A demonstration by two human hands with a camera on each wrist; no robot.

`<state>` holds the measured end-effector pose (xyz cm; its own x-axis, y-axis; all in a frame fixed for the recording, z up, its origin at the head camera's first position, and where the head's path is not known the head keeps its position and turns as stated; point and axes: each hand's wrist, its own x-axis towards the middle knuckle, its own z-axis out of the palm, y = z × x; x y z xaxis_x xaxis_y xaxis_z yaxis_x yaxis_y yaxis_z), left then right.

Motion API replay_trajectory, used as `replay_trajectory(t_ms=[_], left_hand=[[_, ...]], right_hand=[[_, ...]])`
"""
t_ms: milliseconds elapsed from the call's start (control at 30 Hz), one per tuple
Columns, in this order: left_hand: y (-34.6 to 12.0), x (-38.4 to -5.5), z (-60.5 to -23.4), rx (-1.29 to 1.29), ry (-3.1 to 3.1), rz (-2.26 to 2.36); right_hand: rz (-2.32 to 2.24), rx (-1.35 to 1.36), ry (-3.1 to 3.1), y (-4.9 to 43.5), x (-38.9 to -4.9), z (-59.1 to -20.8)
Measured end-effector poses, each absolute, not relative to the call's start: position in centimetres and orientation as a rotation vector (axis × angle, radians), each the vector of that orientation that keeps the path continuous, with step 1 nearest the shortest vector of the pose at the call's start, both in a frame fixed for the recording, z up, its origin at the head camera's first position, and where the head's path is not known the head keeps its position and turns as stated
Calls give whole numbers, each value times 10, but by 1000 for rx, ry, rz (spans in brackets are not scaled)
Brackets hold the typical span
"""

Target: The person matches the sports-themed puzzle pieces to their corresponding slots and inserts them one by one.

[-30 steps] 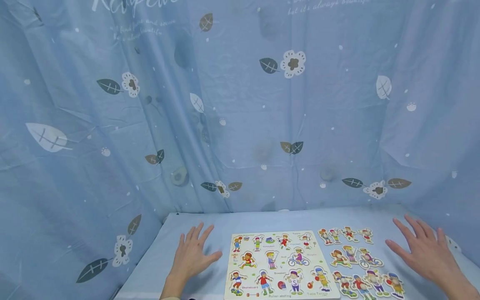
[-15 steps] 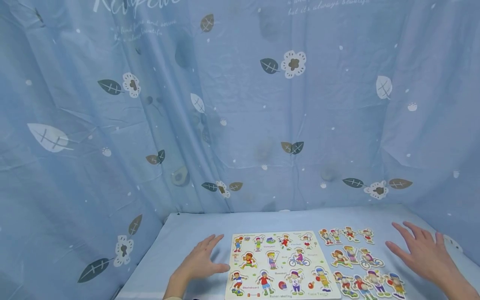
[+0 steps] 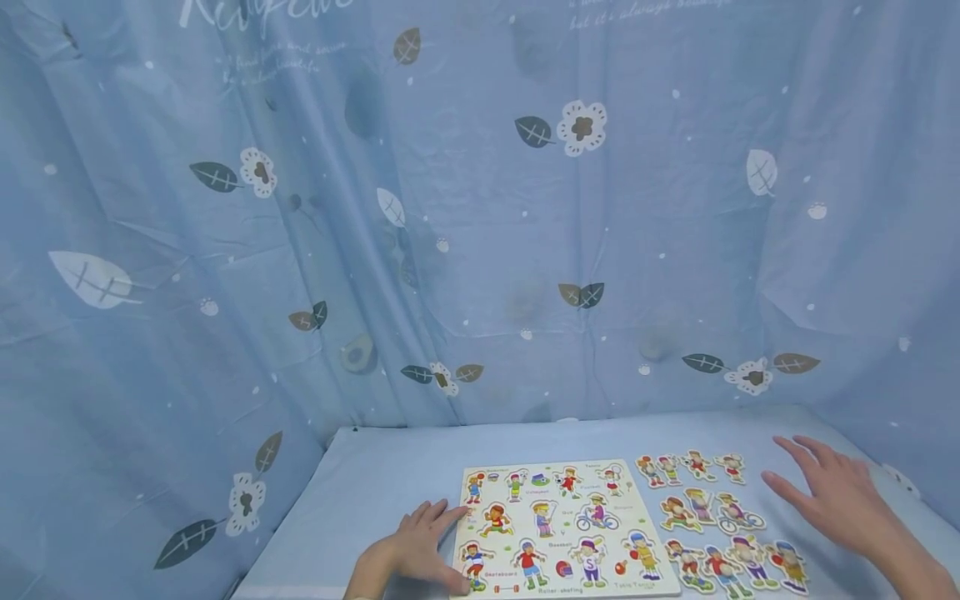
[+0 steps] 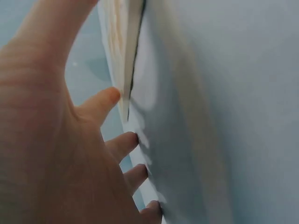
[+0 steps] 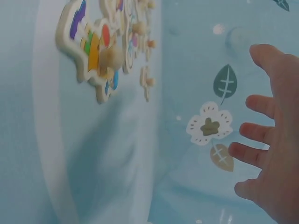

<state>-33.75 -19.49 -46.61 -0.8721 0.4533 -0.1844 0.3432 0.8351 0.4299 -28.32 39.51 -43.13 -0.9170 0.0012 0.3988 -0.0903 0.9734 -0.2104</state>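
Note:
A white puzzle board printed with children playing sports lies on the table, seen edge-on in the left wrist view. My left hand is at its left side, index fingertip and thumb on the edge; the other fingers touch the table, spread out. To the right of the board lie several loose wooden pieces, among them a bicycle rider, a runner and a table tennis player. Small knobs stand up from the pieces in the right wrist view. My right hand hovers right of them, fingers spread, holding nothing.
A light blue cloth covers the table. Behind and at both sides hangs a blue curtain with leaves and flowers on it. The loose pieces lie in rows, some of them overlapping or touching.
My left hand has come down and to the right, from beside the board to touching its left edge. The right hand has barely shifted. Board and pieces lie as before.

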Motion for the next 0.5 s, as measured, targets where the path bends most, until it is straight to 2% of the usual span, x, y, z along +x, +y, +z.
replay_trajectory(t_ms=[133, 500], left_hand=[[-195, -341, -471, 544, 2718, 526], [-186, -329, -449, 518, 2719, 448]], right_hand=[[410, 76, -2764, 389, -286, -431], [668, 223, -2844, 352, -293, -436]])
